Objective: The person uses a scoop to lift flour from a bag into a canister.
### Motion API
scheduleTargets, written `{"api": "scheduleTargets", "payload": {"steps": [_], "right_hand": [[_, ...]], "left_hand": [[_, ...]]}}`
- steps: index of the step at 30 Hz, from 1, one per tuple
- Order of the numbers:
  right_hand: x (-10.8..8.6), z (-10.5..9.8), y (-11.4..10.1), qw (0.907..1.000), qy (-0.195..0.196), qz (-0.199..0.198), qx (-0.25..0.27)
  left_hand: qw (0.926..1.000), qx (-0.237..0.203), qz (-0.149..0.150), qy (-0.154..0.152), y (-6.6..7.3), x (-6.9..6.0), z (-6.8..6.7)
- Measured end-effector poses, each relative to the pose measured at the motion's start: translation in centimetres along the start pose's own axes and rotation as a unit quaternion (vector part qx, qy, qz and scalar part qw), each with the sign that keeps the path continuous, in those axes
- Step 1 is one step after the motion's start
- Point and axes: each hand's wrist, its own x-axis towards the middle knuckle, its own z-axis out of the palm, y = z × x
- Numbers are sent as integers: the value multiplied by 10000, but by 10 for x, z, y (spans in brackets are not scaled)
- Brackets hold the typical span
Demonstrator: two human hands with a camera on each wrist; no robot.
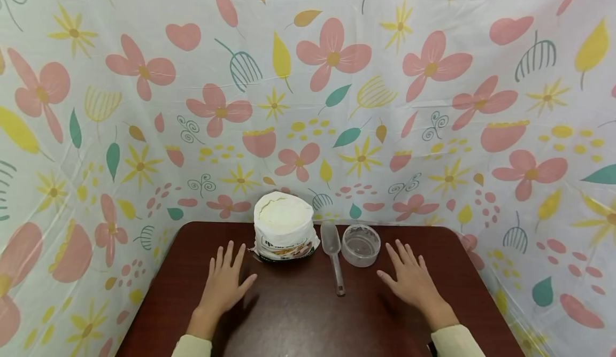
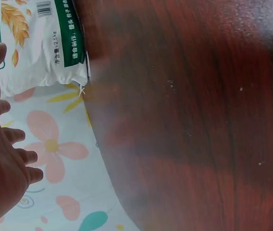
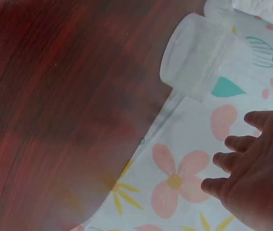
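Observation:
My left hand (image 1: 225, 282) is spread over the left of the table with its fingers straight, holding nothing. Nearest to it stands an opened white flour bag (image 1: 284, 223), its top rolled back and pale powder showing; printed wheat ears on the bag (image 2: 35, 43) appear in the left wrist view. My right hand (image 1: 411, 278) is likewise spread, fingers straight, on the right side. Just left of it is a clear round container (image 1: 361, 246); the right wrist view shows the container (image 3: 194, 55) too. Between bag and container lies a clear plastic scoop (image 1: 332, 245), handle pointing toward me.
A dark reddish-brown table (image 1: 308, 319) with rounded far corners carries these things near its back edge. Behind it and at both sides hangs a white floral curtain (image 1: 308, 106).

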Motion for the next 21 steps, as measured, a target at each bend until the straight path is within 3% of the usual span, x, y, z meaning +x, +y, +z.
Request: {"api": "scheduleTargets", "payload": {"steps": [6,11,21], "right_hand": [[-1,5,-8,9995,157,-262,67],[-1,9,-13,9995,23,-326,6],[3,7,-23,9990,70,-431,17]], "left_hand": [[9991,-385,34,170,4,4,-4],[9974,-542,165,446,6,7,-7],[9938,-518,429,882,8,14,-10]]}}
